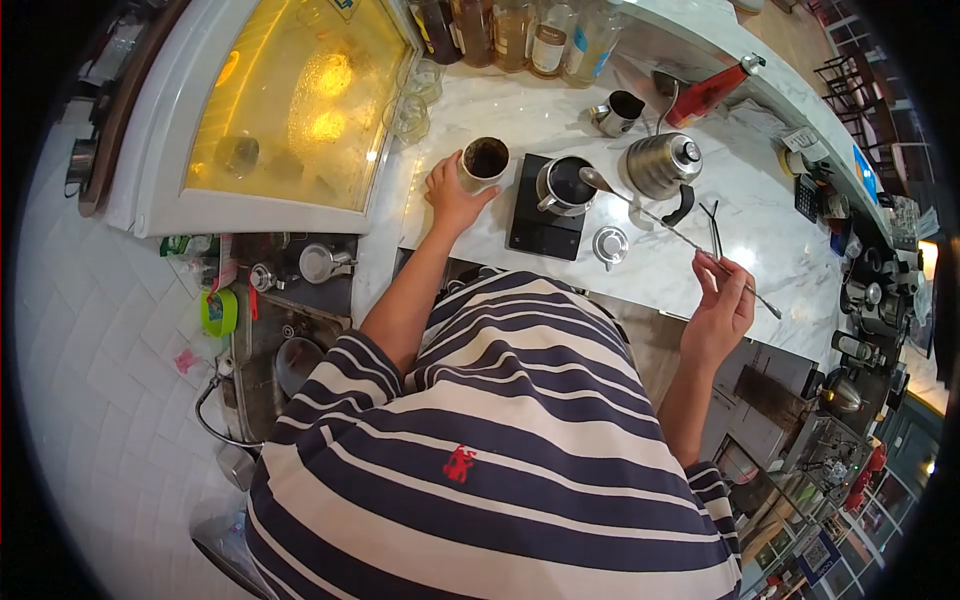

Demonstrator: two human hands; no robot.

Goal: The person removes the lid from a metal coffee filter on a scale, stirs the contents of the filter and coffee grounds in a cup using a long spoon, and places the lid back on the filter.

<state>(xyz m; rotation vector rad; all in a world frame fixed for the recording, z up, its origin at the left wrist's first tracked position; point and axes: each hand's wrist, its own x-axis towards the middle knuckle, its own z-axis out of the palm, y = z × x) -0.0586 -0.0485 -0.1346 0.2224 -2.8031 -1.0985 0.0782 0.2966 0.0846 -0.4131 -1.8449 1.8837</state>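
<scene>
My left hand (455, 200) is wrapped around a pale cup (482, 184) with dark, coarse matter inside, standing at the counter's left part. Beside it a black scale (540, 240) carries a metal cup (568, 208) with a handle and dark liquid in it. Between thumb and fingertips, my right hand (720, 310) pinches a long bar spoon (650, 213). The spoon slants up and left, its bowl at the right rim of the metal cup; whether they touch I cannot tell. A round metal coffee filter or lid (610, 246) lies right of the scale.
A steel gooseneck kettle (658, 168) stands right of the scale. Behind are a small metal pitcher (618, 113), a red bottle (708, 95) and several glass bottles (550, 42). Glasses (408, 118) stand by a yellow-lit cabinet (290, 110). Dark tongs or tweezers (713, 228) lie rightward.
</scene>
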